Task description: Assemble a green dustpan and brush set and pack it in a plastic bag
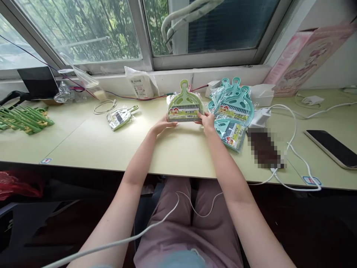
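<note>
A green mini dustpan and brush set [184,101] in clear wrap stands raised between my hands, its looped handle pointing up and its printed label facing me. My left hand [162,125] grips its lower left corner. At the lower right corner, my right hand [206,121] has its fingers closed on the edge. Just right of that hand lies a pile of wrapped teal dustpan sets [233,106]. One more wrapped green dustpan set [120,116] lies on the table to the left.
On the table [184,156] a bundle of green strips [25,119] lies far left. To the right are a blurred phone [263,148], a white charger [260,118], white cables and a black phone [333,148]. A pink box [304,61] leans by the window. A white cable crosses my lap.
</note>
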`<action>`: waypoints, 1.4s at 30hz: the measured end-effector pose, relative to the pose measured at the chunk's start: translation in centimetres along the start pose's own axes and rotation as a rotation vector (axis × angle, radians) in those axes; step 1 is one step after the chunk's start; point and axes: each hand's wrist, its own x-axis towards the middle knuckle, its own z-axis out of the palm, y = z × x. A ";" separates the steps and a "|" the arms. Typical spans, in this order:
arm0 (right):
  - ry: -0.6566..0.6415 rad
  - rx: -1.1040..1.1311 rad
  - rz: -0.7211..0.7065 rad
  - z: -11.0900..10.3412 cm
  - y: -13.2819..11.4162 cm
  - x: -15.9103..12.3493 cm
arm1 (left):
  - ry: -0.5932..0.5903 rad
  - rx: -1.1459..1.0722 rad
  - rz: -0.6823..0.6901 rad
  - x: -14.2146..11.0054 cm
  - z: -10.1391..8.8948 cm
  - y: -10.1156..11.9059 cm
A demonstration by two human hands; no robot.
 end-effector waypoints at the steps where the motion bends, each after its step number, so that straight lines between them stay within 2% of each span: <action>1: -0.017 -0.022 -0.010 0.2 0.3 0.1 | 0.021 0.014 -0.025 0.2 0.0 -0.4; 3: -0.052 -0.042 -0.028 0.4 0.9 0.3 | 0.092 0.018 -0.059 0.5 -0.1 -0.9; 7: -0.141 -0.050 -0.063 0.5 1.9 1.4 | 0.235 -0.013 -0.022 1.4 -0.7 -1.3; 10: -0.200 -0.075 -0.095 0.4 2.6 1.9 | 0.296 -0.010 -0.008 2.3 -1.1 -1.9; 17: -0.208 -0.090 -0.106 1.0 3.4 1.8 | 0.415 -0.006 0.024 3.7 -1.9 -3.4; 22: -0.216 -0.133 -0.116 1.4 2.6 0.5 | 0.431 -0.041 -0.009 2.9 -1.5 -1.9; 25: -0.322 -0.196 -0.062 1.4 2.4 -0.7 | 0.418 -0.038 -0.021 2.4 -1.6 -1.2; 28: -0.394 -0.200 -0.085 1.3 2.4 -1.3 | 0.410 0.000 -0.008 2.4 -1.8 -1.0; 34: -0.274 -0.251 -0.139 1.1 2.6 -0.5 | 0.371 0.125 -0.086 3.1 -1.6 -2.0; 39: -0.240 -0.328 -0.122 1.0 2.5 -0.3 | 0.497 0.195 0.084 3.3 -0.5 -2.1; 42: -0.239 -0.356 -0.094 1.1 2.3 -0.5 | 0.504 0.336 0.167 2.6 0.7 -1.2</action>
